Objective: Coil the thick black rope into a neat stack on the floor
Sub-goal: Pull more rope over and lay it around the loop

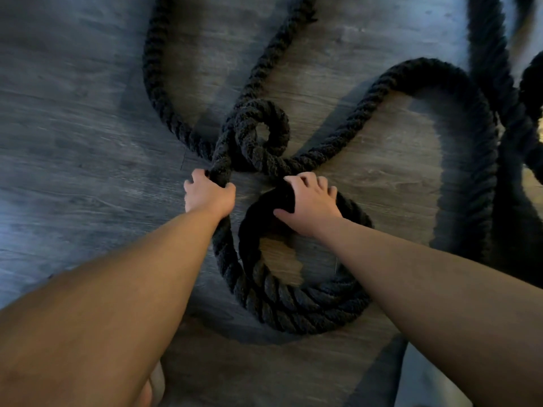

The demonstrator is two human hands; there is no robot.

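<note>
A thick black twisted rope (296, 306) lies on the grey wood-grain floor (76, 148). Close to me it forms a small round coil of about two turns. My right hand (310, 205) grips the top of that coil, fingers wrapped over the rope. My left hand (208, 195) holds the strand that rises from the coil's left side toward a tight small loop (261, 133) just beyond my hands. From there the rope runs off in wide loose curves to the upper left and right.
More slack rope (476, 160) piles in long bends along the right edge and runs out of the top of view. Bare floor spreads to the left. My knees show at the bottom edge.
</note>
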